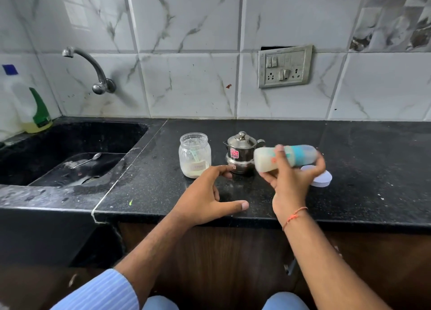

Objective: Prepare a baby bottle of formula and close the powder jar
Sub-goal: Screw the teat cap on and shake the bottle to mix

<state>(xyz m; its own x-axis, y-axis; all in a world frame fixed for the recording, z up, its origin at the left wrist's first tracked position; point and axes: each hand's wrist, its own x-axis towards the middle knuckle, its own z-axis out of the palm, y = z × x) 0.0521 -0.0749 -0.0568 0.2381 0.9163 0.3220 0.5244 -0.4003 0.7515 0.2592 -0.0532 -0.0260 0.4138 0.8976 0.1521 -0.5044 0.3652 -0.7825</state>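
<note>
Fingers of the right hand (288, 181) wrap round the baby bottle (283, 157), which lies on its side in the air, blurry, with milky stuff inside. Left hand (207, 196) hangs loose with fingers spread, just in front of the steel pot (242, 152). Left of the pot stands the powder jar (194, 154) with no lid; the white lid (323, 178) lies right of the pot

Over on the far left, a black sink (130, 132) with a spoon (87, 160) lying in its basin, a curved tap (93, 69) on the wall above, a detergent bottle (37, 114) at its corner. Up on the tiles, a switch plate (285, 66).
</note>
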